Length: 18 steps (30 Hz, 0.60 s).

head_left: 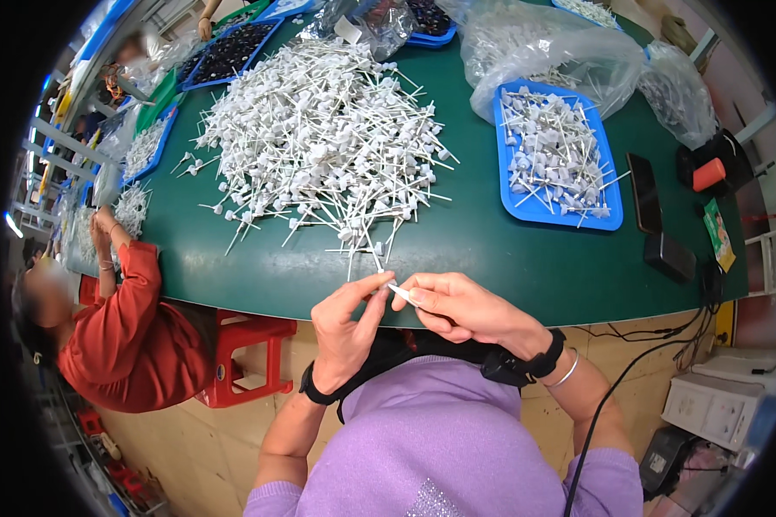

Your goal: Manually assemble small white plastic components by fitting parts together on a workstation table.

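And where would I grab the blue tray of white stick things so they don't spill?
I'd hold the blue tray by both long rims, coming from the near end and keeping it level: it looks shallow, is heaped with loose white pieces, and a plastic bag crowds its far end.

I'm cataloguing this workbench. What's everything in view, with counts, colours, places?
table: one, green, centre
stemmed pieces: uncountable pile, white, centre
tray of similar pieces: one, blue, right
trays of dark pieces: at least two, blue, far edge
plastic bags: several, clear, far edge
flat device: one, black, right
small box: one, black, beside device
cylinder: one, orange, table's right end
packet: one, green and yellow, nearby
carton: one, white, lower right
stool: one, red, left
co-workers: at least two, nearest in red, left
wristbands: two, black, one per wrist
own top: one, purple, bottom
left hand: one, bare, centre, pinching a small white piece
right hand: one, bare, beside it, holding a white pointed item
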Each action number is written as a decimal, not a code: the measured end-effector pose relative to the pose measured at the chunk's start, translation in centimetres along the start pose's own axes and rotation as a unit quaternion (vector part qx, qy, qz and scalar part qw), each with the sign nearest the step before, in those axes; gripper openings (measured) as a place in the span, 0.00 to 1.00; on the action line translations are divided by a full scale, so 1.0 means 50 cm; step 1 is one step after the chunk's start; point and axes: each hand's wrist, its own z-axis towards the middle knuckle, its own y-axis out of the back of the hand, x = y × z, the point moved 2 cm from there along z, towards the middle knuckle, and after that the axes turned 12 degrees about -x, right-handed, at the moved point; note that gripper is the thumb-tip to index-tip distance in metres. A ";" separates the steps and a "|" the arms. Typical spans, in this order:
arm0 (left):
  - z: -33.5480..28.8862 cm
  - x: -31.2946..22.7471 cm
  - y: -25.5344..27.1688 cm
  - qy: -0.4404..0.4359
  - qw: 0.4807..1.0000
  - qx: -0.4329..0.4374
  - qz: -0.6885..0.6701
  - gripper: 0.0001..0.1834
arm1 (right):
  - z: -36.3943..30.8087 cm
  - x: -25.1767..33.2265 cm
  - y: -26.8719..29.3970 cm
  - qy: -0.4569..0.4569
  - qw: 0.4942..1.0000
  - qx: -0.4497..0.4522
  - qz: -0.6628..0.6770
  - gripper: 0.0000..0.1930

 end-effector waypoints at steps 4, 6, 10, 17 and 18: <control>-0.010 0.007 -0.015 0.229 0.944 -0.017 -0.237 0.13 | -0.042 0.052 -0.042 0.210 0.892 -0.198 -0.349 0.10; -0.011 0.006 -0.020 0.246 0.933 -0.033 -0.260 0.14 | -0.050 0.044 -0.055 0.295 0.828 -0.255 -0.403 0.08; -0.014 0.007 -0.029 0.250 0.929 -0.056 -0.267 0.13 | -0.047 0.026 -0.076 0.381 0.747 -0.312 -0.447 0.06; -0.020 0.012 -0.036 0.177 0.961 -0.102 -0.185 0.13 | -0.040 0.016 -0.082 0.375 0.718 -0.327 -0.486 0.06; -0.020 0.009 -0.037 0.160 0.967 -0.104 -0.171 0.13 | -0.039 0.015 -0.083 0.377 0.716 -0.332 -0.485 0.06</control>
